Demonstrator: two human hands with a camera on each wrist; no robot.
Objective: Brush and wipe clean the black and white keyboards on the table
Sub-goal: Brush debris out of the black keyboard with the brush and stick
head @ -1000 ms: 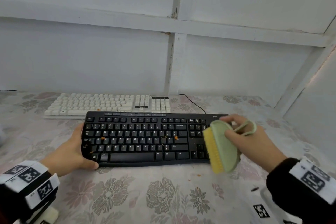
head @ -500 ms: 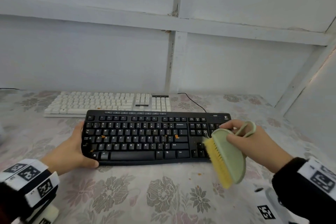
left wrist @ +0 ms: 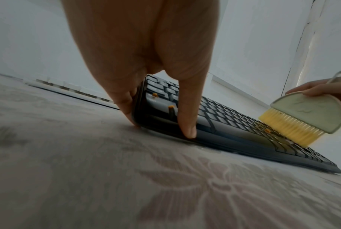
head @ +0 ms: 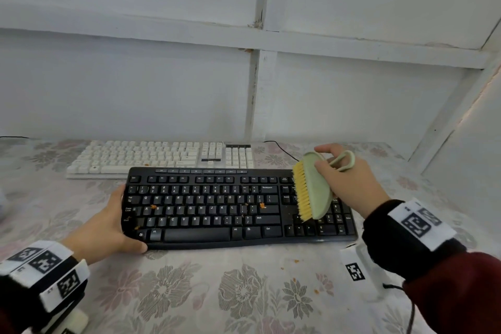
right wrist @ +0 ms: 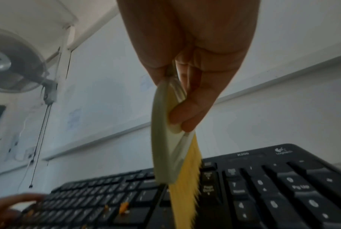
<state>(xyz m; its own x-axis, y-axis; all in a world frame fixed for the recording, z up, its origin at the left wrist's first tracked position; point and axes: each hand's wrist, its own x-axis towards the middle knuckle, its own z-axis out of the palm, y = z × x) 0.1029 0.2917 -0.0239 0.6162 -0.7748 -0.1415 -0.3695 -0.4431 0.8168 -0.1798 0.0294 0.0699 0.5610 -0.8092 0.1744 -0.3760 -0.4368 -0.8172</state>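
**Brush poised over the black keyboard's right end**

Nearest, the left hand [head: 101, 228] clasps the left end of the black keyboard [head: 217, 209], whose long axis runs left to right. The right hand [head: 349, 179] pinches 1 brush [head: 311, 187], bristles facing left toward roughly 6 orange crumbs [head: 262, 205], hard to count. Behind lies 1 white keyboard [head: 151, 157]: 2 keyboards in all.

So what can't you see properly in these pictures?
- Head view: the brush covers some keys of the black keyboard.
- Head view: the white keyboard has its front edge hidden behind the black one; its key letters are too small.
- Right wrist view: the left hand is blurred, cut by the edge.
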